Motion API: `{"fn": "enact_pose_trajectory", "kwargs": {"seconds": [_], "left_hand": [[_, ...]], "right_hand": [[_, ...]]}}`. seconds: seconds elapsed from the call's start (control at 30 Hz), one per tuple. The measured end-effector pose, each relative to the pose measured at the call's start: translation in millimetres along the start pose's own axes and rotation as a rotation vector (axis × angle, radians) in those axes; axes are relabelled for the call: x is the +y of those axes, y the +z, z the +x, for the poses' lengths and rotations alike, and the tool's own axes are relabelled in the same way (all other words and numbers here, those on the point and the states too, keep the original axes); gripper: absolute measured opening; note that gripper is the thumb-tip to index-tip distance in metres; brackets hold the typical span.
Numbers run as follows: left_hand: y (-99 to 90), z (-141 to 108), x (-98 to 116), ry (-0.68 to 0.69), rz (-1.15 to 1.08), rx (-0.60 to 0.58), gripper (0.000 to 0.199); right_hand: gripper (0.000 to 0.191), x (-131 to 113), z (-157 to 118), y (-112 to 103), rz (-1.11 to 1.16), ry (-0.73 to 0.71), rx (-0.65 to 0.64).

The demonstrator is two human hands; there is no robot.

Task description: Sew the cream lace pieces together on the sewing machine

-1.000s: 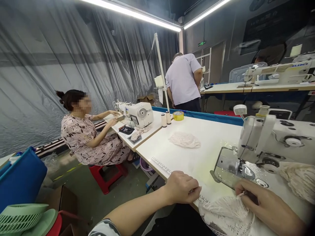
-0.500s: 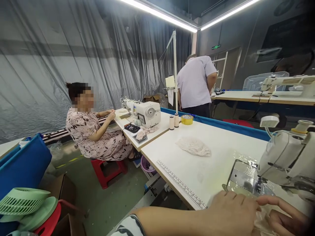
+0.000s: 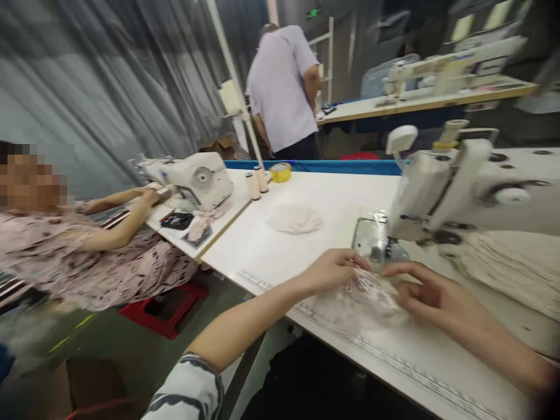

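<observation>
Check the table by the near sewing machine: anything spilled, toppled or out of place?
Nothing stands out: the thread spools stand upright beside the yellow tape roll, and pale fabric lies by the left hand and right hand. Blur could hide small damage.

Beyond and left of the left hand (image 3: 332,271), we see a draped grey curtain (image 3: 144,87); lower on that side, green floor (image 3: 109,338) and a red stool (image 3: 179,318). Far beyond the right hand (image 3: 431,291), blur leaves what seems a dark wall (image 3: 370,41).

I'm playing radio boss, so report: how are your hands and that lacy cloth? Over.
Left hand, right hand: both at lacy cloth, grips blurred. Cloth on near side of sewing machine. Machine close ahead of right hand.
</observation>
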State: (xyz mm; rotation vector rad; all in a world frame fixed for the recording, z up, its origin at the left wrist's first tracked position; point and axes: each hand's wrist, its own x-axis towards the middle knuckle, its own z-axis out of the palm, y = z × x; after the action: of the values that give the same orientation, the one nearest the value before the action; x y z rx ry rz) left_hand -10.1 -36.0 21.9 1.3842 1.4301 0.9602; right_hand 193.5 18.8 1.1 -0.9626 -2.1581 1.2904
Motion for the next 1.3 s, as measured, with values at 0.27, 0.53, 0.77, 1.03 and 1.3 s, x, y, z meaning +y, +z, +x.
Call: {"fn": "enact_pose_trajectory", "kwargs": {"seconds": [0.27,0.53,0.77,1.03,1.3], "left_hand": [[-7.8,20,13,-0.026,-0.022,-0.221,0.033],[2.2,38,28,0.011,0.088,-0.375,0.025],[19.3,34,10,0.136,0.222,-0.202,0.014],[17.7,28,-1,0.267,0.404,-0.072,0.016],[18.2,29,-9,0.501,0.48,0.003,0.024]], "right_hand": [[0.034,-12,3,-18,0.255,0.162,-0.188],[0.032,-7,3,-23,0.13,0.19,-0.055],[0.014,-7,5,-25,0.157,0.269,-0.004],[0.006,-8,5,-19,0.201,0.269,0.196],[0.011,-7,1,-12,0.083,0.074,0.246]]}}
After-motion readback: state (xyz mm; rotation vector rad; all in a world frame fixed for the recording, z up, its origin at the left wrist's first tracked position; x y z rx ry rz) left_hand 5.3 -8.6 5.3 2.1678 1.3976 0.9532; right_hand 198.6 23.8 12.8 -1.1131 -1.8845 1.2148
